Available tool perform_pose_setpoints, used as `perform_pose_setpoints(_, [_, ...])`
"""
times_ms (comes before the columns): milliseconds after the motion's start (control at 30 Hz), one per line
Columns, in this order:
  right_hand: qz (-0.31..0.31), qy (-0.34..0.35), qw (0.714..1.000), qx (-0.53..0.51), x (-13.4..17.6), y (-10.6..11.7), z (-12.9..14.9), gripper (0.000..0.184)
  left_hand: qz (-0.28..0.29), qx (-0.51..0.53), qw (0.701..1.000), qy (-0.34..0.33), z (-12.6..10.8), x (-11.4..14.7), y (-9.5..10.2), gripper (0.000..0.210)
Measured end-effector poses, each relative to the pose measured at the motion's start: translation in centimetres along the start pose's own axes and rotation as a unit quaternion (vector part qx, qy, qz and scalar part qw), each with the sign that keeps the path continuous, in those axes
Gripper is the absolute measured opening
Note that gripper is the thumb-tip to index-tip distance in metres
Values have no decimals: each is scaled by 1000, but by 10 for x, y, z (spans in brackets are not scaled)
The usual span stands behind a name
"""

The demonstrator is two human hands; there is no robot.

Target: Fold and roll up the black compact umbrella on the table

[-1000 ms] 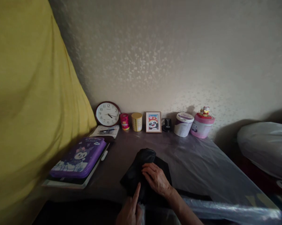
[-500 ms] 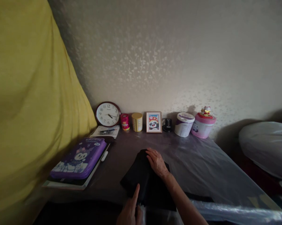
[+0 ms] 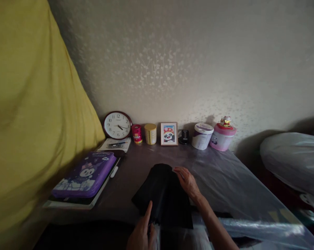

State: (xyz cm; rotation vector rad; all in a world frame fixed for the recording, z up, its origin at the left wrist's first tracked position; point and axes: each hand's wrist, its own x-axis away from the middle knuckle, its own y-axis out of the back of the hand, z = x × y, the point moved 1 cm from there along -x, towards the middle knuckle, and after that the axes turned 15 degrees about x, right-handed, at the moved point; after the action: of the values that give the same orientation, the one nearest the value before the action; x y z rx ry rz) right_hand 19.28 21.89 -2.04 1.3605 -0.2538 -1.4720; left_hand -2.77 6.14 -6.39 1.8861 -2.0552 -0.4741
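A black umbrella [image 3: 157,191] lies on the table with its fabric loosely gathered and its panels spread to both sides. At the bottom of the view my left hand [image 3: 142,231] is closed round its near end, the index finger stretched along the fabric. What lies inside that grip is mostly hidden. My right hand [image 3: 186,182] is at the upper right edge of the fabric, fingers stretched out and fingertips against or just beside the black cloth.
Left of the umbrella, a purple case [image 3: 85,177] lies on flat books. Along the wall stand a clock [image 3: 117,125], a pink tin [image 3: 137,134], a yellow tin [image 3: 150,134], a framed panda picture [image 3: 169,134] and two tubs [image 3: 202,137]. Clear plastic covers the table [image 3: 224,180].
My right hand has slid right from the top of the umbrella to its edge, uncovering more fabric. My left hand keeps its grip. The view has shifted slightly.
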Motion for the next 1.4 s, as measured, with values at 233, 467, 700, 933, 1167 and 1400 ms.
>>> perform_pose_setpoints(233, [73,-46,996,23,55,37,-25,25,9,5,1000,-28,7,-1,2,55])
perform_pose_setpoints(467, [125,5,992,25,87,40,-14,30,-38,43,997,-44,12,-2,0,53])
perform_pose_setpoints(700, [133,41,990,4,94,47,-3,33,-85,95,992,-15,-3,1,1,52])
perform_pose_setpoints(933, [125,62,989,-40,83,49,8,47,-105,133,986,7,-10,2,5,51])
perform_pose_setpoints(1167, [105,88,988,-71,60,44,29,39,-93,136,986,-28,4,-1,2,52])
perform_pose_setpoints(1400, [85,155,983,-46,21,32,59,33,-51,193,980,-5,8,-4,4,59])
